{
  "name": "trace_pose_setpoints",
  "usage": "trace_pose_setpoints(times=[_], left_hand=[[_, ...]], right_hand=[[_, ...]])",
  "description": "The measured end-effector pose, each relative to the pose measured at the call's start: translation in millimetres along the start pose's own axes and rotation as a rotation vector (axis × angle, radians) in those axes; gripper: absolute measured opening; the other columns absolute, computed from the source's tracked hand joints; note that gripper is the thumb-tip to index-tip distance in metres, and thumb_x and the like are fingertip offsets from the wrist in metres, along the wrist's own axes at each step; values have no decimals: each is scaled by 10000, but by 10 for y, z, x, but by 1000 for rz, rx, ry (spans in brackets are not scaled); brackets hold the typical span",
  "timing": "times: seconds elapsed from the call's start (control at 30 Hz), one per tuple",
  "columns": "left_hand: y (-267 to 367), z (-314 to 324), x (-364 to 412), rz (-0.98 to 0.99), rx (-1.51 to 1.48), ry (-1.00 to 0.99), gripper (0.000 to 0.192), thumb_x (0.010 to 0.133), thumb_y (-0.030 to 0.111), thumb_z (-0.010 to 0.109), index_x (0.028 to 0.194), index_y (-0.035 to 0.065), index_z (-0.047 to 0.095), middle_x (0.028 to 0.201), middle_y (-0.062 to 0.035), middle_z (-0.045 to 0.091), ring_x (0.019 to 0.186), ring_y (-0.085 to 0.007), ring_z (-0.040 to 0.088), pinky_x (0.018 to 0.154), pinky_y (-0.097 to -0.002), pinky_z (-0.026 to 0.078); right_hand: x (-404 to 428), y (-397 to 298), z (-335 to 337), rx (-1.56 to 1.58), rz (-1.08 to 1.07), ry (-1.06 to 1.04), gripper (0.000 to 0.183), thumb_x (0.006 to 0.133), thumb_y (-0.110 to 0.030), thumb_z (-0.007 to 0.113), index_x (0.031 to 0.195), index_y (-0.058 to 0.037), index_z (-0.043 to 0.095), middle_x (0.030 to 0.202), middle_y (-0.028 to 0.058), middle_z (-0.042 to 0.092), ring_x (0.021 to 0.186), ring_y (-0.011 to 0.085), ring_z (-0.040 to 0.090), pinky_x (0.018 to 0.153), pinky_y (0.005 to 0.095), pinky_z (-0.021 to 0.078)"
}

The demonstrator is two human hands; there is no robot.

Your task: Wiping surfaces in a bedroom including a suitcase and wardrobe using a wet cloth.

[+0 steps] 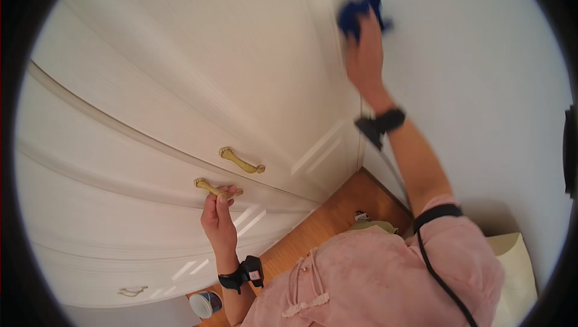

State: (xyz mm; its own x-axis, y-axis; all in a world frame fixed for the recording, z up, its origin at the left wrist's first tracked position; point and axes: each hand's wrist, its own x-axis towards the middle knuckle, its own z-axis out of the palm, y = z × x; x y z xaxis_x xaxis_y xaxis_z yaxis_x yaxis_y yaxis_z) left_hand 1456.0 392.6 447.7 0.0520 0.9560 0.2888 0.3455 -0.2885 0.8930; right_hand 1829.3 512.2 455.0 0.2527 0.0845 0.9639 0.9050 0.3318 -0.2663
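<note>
My left hand grips a gold-coloured cabinet pull handle, thumb and fingers closed around its lower end. A second matching handle sits just beside it on the neighbouring white door panel. High up at the right, my right hand holds a dark blue cloth against the cabinet's edge, where it meets the pale wall. Both the cloth and the fingers are blurred, and the fingertips are partly hidden in the fabric.
A pale wall rises close on the right. Below lies a brown wooden floor. A lidded bucket stands at the bottom left, near another door handle. A cream-coloured object is behind my right shoulder.
</note>
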Motion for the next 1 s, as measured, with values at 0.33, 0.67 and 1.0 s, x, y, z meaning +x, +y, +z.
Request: trace_pose_setpoints(times=[0.33, 0.67, 1.0], left_hand=[[43, -80, -31, -68, -31, -30, 251, 951, 214, 478, 1025, -6, 572, 975, -63, 646, 900, -127, 573, 799, -261, 443], [63, 8, 2, -131, -109, 60, 257, 951, 202, 474, 1062, -6, 576, 974, -72, 649, 926, -139, 590, 791, -271, 460], [-25, 137, -409, -138, -159, 527, 287, 918, 114, 496, 1165, -32, 501, 1108, -111, 577, 1008, -173, 566, 908, -310, 441]], right_hand=[[-2318, -484, -213, 73, 1095, -360, 362, 883, -161, 522, 1131, 87, 431, 1093, 268, 504, 1021, 408, 498, 902, 428, 382], [-1296, -1622, -373, 904, 211, -654, 345, 680, 7, 634, 1018, -49, 590, 1079, 237, 517, 950, 399, 547, 805, 419, 467], [-1393, -1616, 5, 654, -356, -689, 236, 704, -136, 586, 926, -96, 656, 1125, 83, 523, 910, 297, 517, 643, 337, 497]])
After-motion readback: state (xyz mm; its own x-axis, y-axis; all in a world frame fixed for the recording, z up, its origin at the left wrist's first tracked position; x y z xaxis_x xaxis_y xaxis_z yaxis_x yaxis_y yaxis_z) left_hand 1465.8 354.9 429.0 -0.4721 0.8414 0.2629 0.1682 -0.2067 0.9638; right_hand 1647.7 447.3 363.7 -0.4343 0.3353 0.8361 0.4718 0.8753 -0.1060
